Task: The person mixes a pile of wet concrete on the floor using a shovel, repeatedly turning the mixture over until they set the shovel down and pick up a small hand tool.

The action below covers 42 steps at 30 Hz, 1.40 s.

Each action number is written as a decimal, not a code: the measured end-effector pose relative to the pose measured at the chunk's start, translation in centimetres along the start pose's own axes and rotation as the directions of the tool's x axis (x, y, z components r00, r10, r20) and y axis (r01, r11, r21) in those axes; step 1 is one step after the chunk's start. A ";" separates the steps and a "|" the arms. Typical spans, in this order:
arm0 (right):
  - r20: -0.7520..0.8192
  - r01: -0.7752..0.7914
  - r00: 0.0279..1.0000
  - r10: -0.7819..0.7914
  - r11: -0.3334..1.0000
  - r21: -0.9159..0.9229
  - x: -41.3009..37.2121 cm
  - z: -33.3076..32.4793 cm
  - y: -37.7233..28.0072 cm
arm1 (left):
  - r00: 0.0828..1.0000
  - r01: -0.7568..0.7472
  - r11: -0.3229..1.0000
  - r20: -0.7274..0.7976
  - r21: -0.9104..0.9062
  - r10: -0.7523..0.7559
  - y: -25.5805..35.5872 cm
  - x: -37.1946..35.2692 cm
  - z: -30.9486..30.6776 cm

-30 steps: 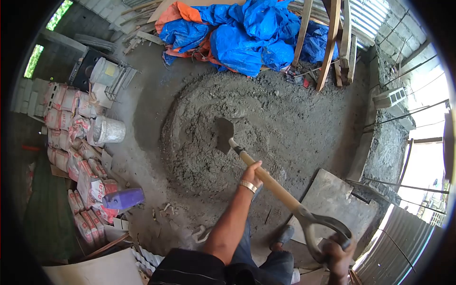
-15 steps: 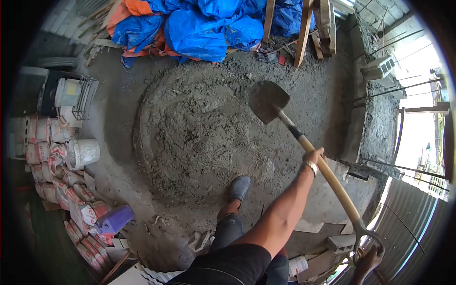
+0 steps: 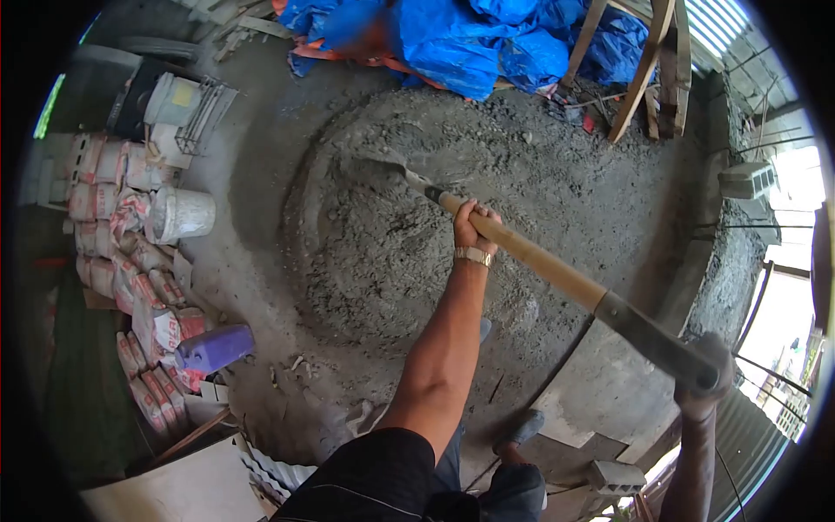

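My left hand (image 3: 477, 228), with a watch on its wrist, is wrapped round the wooden shaft of a shovel (image 3: 548, 265). At the shaft's far right end, my right hand (image 3: 706, 378) grips the handle, slightly blurred. The shovel slants from lower right to upper left. Its blade (image 3: 381, 163) is seen nearly edge-on, partly sunk in the upper part of a round heap of wet grey concrete mix (image 3: 383, 261). One shoe (image 3: 520, 430) shows on the floor below the heap; another is mostly hidden behind my left forearm.
Stacked cement bags (image 3: 143, 296), a white bucket (image 3: 181, 216) and a purple jug (image 3: 215, 348) line the left side. Blue tarps (image 3: 470, 48) and wooden boards (image 3: 644, 70) lie at the back. A block wall (image 3: 696, 252) with protruding bars runs along the right; a hollow block (image 3: 616, 477) sits below.
The shovel blade has swung left and down from above the floor at the heap's right into the mix. Both hands moved with it, the left one leftward. The view has shifted somewhat.
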State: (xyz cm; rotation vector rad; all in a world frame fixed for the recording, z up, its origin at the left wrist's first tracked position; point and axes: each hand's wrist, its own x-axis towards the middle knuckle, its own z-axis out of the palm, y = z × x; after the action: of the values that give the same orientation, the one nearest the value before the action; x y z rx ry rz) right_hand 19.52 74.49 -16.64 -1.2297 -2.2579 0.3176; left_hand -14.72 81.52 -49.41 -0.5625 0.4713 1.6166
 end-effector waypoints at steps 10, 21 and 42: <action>0.280 0.348 0.887 -0.368 0.930 0.122 -4.2 -13.9 -7.3 | 0.959 0.242 0.901 0.231 -0.361 -0.165 -5.3 -17.1 -0.9; -0.289 -0.882 0.141 0.947 0.253 0.398 -30.0 -18.0 -4.2 | 0.931 0.336 0.880 -0.262 0.335 -0.256 -25.7 -22.0 -2.7; -0.271 -0.765 0.444 0.854 0.519 0.382 -7.5 10.2 8.3 | 0.987 0.161 0.868 -0.104 0.470 -0.127 -8.5 12.5 -1.8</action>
State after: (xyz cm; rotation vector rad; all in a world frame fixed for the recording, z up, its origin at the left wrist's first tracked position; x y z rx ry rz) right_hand 22.88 73.44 -31.33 -1.9849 -1.0530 0.5446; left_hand -7.20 91.34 -58.24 -0.2701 0.8330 1.2754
